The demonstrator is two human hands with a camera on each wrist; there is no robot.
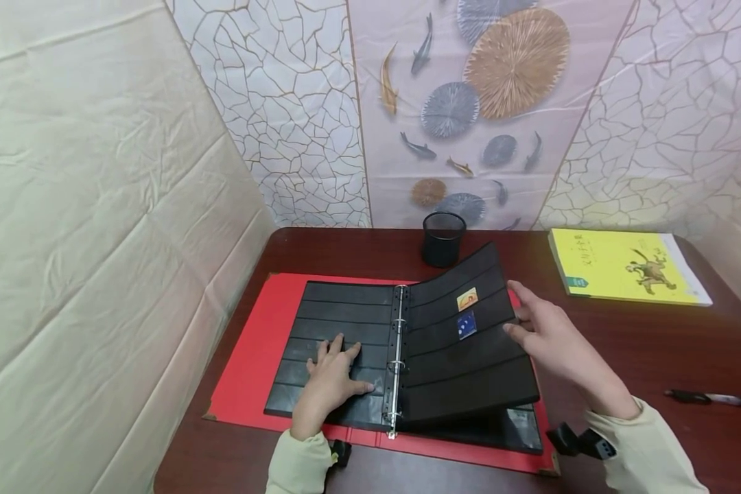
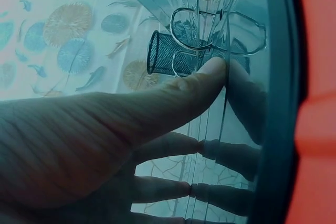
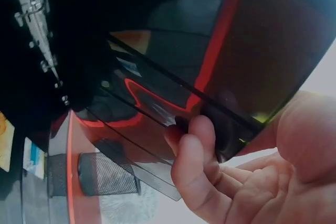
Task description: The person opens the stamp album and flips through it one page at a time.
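A ring-bound stamp album with a red cover [image 1: 247, 370] lies spread out on the table, metal rings [image 1: 398, 363] down its middle. My left hand [image 1: 333, 384] rests on the black left page [image 1: 346, 312], fingers spread; in the left wrist view, the thumb [image 2: 178, 95] and fingertips meet their reflections in its glossy surface. At the right page's outer edge, my right hand [image 1: 552, 336] pinches the raised black page [image 1: 451, 377], which bends upward. On that page sit a yellow stamp [image 1: 467, 300] and a blue stamp [image 1: 466, 326]. The right wrist view shows curled fingers [image 3: 191, 166] at its shiny underside.
Behind the album stands a black mesh pen cup [image 1: 442, 240]. A yellow book [image 1: 630, 267] lies at the back right, and a pen [image 1: 716, 398] near the right edge of the dark red table [image 1: 630, 343]. Patterned cloth [image 1: 302, 116] hangs behind.
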